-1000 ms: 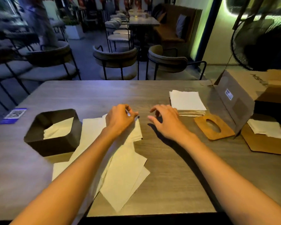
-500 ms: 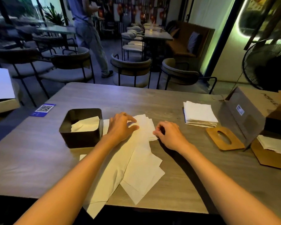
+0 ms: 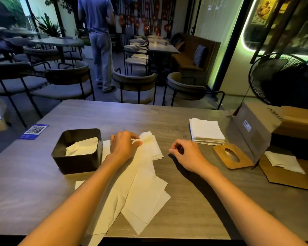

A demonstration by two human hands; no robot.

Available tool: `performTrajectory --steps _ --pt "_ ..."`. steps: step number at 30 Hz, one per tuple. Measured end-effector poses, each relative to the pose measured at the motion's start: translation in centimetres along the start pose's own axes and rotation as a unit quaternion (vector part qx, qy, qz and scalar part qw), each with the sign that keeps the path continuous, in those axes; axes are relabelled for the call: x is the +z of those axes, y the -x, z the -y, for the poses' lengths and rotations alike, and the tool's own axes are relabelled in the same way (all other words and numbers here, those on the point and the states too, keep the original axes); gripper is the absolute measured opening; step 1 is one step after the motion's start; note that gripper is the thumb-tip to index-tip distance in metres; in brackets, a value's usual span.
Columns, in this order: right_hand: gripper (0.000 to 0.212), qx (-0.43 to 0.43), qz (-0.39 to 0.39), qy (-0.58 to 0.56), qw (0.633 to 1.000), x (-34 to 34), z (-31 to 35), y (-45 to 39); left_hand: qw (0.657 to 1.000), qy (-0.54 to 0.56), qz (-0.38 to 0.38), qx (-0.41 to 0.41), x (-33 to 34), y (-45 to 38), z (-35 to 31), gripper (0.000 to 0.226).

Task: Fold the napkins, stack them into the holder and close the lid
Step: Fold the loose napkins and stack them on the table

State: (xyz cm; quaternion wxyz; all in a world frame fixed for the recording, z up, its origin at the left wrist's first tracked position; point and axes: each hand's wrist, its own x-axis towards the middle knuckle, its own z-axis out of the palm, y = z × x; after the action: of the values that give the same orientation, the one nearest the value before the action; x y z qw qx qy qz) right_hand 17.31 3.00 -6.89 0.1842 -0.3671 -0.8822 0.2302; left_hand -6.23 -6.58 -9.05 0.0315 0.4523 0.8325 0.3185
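- The left hand (image 3: pixel 123 146) sits at the centre of the frame, thumb and fingers pinched on the top corner of a folded napkin (image 3: pixel 150 148) that lies on the wooden table (image 3: pixel 149 116).
- The right hand (image 3: pixel 188 154) rests just right of centre, fingers curled loosely inward, thumb tip near the forefinger; nothing shows between them, and it is clear of the folded napkin.
- Below the hands, a loose spread of unfolded napkins (image 3: pixel 142 197) fans down toward the bottom edge of the frame, partly under the left forearm.
- Left of centre stands the dark napkin holder (image 3: pixel 77 165), open at the top, with folded napkins (image 3: pixel 83 148) leaning inside it.
- The holder stands just beside the napkin spread, on its left.
- Right of centre, the wooden lid (image 3: pixel 232 156) with its oval slot lies flat on the table, well apart from the holder.
- Just above the lid, a neat stack of white napkins (image 3: pixel 206 130) waits.
- At the right edge, a cardboard box (image 3: pixel 252 126) lies with its flap open, more napkins on the cardboard in front of it.
- Upper left of the table: a blue QR card (image 3: pixel 35 130).
- In the upper part of the frame, a person (image 3: pixel 100 32) stands among the chairs, back turned.
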Motion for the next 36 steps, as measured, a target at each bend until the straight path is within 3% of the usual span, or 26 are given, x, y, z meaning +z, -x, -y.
performTrajectory --steps 3,7,11,15,19,21,23,25,28,33,34,36 --pt "0.008 -0.008 -0.004 -0.022 1.0 -0.1 0.4 0.0 0.999 0.049 -0.021 -0.001 -0.7 0.0 -1.2 0.023" --pt "0.021 0.0 -0.013 -0.133 0.991 -1.3 1.3 0.0 0.993 0.077 -0.049 0.072 -2.8 0.1 -4.0 0.021" --pt "0.041 0.011 -0.022 -0.211 0.977 -2.4 2.2 -0.2 0.984 0.109 -0.009 0.141 -4.2 0.0 -5.7 0.017" --pt "0.033 0.01 -0.046 -0.278 0.96 -3.1 2.6 -0.3 0.965 0.191 0.01 0.179 -4.9 0.3 -7.8 0.018" --pt "0.032 0.047 -0.074 -0.314 0.945 -3.7 2.3 0.2 0.953 0.262 -0.023 0.148 -5.6 0.5 -8.0 0.019" --pt "0.034 0.074 -0.051 -0.308 0.947 -4.2 1.7 0.7 0.949 0.291 -0.053 0.11 -5.8 0.4 -7.7 0.018" --pt "0.032 0.086 0.006 -0.262 0.961 -4.6 1.1 1.2 0.94 0.323 -0.068 0.081 -6.0 0.4 -7.6 0.017" --pt "0.042 0.086 0.015 -0.196 0.977 -4.5 0.8 1.4 0.935 0.343 -0.062 0.071 -6.1 0.5 -8.1 0.018" --pt "0.053 0.072 -0.063 -0.236 0.967 -4.6 1.2 1.2 0.934 0.346 -0.031 0.082 -5.6 0.5 -8.7 0.023" --pt "0.03 -0.012 -0.089 -0.305 0.948 -6.1 2.1 1.0 0.924 0.348 0.021 0.157 -4.3 1.1 -11.4 0.035" --pt "0.028 -0.023 -0.105 -0.308 0.945 -6.4 1.9 0.9 0.92 0.369 0.038 0.13 -3.9 1.2 -12.1 0.042" --pt "0.025 -0.025 -0.126 -0.309 0.942 -7.2 0.9 0.6 0.897 0.427 0.119 -0.001 -3.3 1.2 -13.0 0.059"
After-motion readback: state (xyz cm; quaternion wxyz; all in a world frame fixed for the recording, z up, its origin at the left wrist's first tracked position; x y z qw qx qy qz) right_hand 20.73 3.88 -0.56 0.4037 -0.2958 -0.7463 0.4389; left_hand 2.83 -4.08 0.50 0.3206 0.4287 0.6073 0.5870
